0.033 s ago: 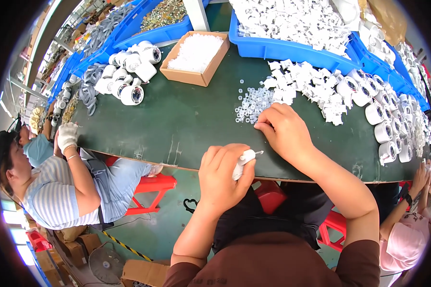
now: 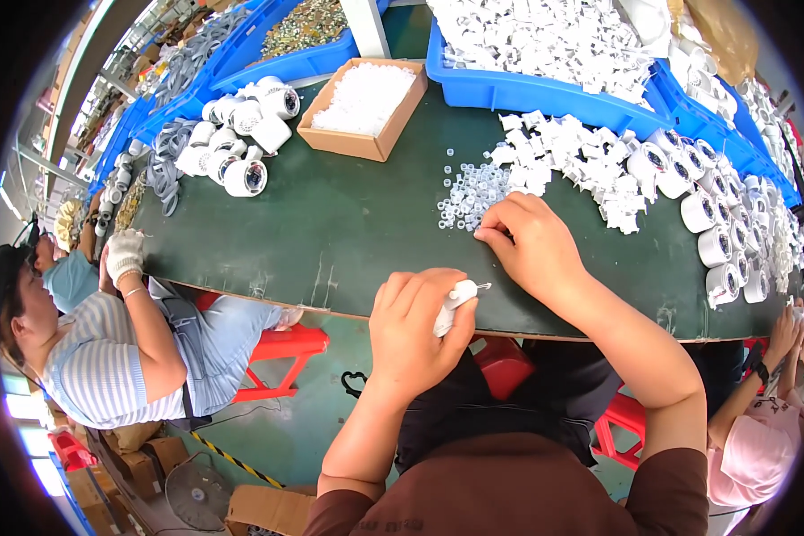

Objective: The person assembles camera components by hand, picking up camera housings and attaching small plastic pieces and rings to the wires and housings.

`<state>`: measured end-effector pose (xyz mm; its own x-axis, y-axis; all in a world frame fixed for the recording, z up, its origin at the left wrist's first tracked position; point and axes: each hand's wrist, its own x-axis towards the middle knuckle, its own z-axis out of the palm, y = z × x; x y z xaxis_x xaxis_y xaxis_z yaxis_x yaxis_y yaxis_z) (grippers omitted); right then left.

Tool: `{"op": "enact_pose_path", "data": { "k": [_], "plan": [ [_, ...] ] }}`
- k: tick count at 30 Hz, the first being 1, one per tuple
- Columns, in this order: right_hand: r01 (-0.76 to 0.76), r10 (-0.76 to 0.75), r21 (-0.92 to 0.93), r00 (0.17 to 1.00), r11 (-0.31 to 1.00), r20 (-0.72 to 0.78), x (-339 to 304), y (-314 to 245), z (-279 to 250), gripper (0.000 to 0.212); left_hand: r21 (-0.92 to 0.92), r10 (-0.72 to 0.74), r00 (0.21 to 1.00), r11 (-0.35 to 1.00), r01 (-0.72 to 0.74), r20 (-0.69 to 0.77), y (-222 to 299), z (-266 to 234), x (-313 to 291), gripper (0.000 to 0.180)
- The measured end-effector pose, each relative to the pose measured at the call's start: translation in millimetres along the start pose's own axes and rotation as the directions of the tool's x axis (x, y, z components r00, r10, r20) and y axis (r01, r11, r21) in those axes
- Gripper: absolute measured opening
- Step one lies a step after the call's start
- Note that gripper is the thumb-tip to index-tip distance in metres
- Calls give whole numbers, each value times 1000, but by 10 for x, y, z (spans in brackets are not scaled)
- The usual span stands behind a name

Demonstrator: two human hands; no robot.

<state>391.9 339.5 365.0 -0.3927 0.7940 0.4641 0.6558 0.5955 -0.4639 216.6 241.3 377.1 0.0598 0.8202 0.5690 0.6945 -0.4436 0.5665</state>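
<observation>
My left hand [image 2: 417,332] is closed around a white plastic part [image 2: 456,298] near the table's front edge. A thin metal pin sticks out of the part's end toward the right. My right hand [image 2: 533,243] rests at the near edge of a heap of small translucent rings [image 2: 473,192], thumb and forefinger pinched together. Whatever lies between those fingertips is too small to make out. Just behind the rings spreads a pile of white plastic pieces [image 2: 581,156].
A cardboard box of small white pieces [image 2: 380,146] stands mid-table. Blue bins [image 2: 545,92] line the back. White round assemblies are grouped left [image 2: 244,177] and right [image 2: 722,246]. A person in a striped top [image 2: 107,357] sits left; another in pink [image 2: 759,438] sits right.
</observation>
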Motion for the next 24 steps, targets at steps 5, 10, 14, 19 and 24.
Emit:
{"op": "enact_pose_path", "data": {
  "k": [5, 10, 14, 19, 24],
  "plan": [
    [-69, 65, 110, 997, 991, 35, -6, -70, -109, 8, 20, 24, 999, 1000, -25, 44, 16, -8, 61, 27],
    [-120, 111, 183, 992, 976, 58, -42, -15, -121, 12, 45, 6, 999, 999, -8, 46, 10, 18, 57, 27],
    [-32, 36, 95, 999, 995, -38, -22, -9, 3, 17, 62, 26, 998, 998, -30, 54, 35, 50, 81, 27],
    [20, -18, 54, 998, 998, -54, -76, -5, 45, 13, 39, -8, 998, 999, 5, 64, 47, 51, 60, 26],
    [-310, 272, 566, 950, 764, 153, -228, -180, -306, 7, 68, -13, 990, 998, 3, 140, 131, 21, 87, 26]
  ]
}}
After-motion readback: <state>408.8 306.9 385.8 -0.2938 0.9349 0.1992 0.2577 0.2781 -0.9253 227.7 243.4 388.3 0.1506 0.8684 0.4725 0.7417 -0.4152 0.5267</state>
